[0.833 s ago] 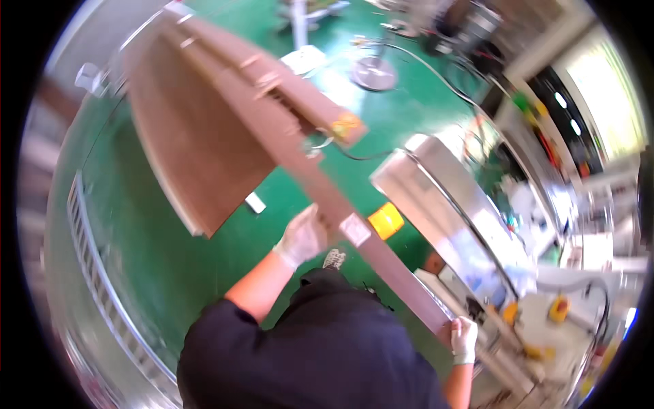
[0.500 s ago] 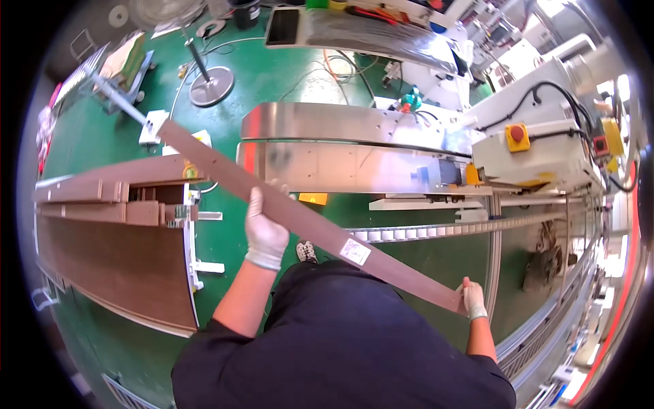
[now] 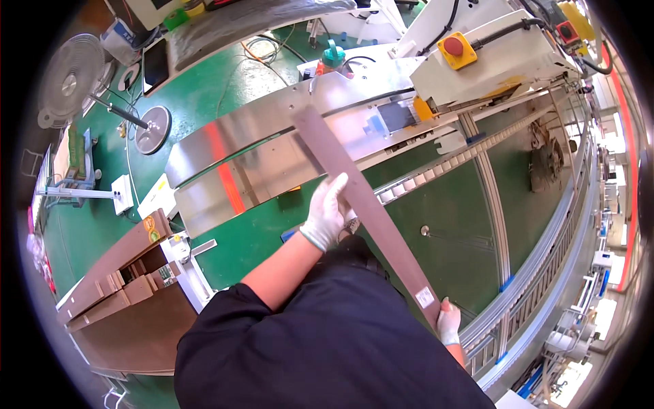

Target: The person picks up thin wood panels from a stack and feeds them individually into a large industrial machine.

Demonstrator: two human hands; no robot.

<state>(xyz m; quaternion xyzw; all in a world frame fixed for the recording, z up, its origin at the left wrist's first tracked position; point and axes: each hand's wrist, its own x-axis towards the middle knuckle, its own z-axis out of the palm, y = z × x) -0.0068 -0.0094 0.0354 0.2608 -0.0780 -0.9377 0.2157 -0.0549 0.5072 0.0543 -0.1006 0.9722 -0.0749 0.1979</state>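
A long flat brown board [image 3: 371, 211] slants across the front of me, its far end over a shiny metal table and its near end at my lower right. My left hand [image 3: 330, 211], in a white glove, grips the board's left edge around the middle, thumb on top. At the near end my right hand [image 3: 447, 322], gloved too, is closed on the board beside a white label [image 3: 424, 297]. The fingers under the board are hidden. Beneath the far end, the metal table [image 3: 235, 178] has two polished strips with a red band across them.
A stack of brown boards [image 3: 129, 327] rests on a stand at the left. Beyond it stand a fan [image 3: 70, 84] and its round base [image 3: 152, 129]. A white machine with a red stop button [image 3: 452, 46] is at upper right. A roller rail [image 3: 470, 151] runs along the right.
My view has turned to the right. The board has swung to a steeper slant, and its far end has come from the left to over the metal table. Both hands still hold it.
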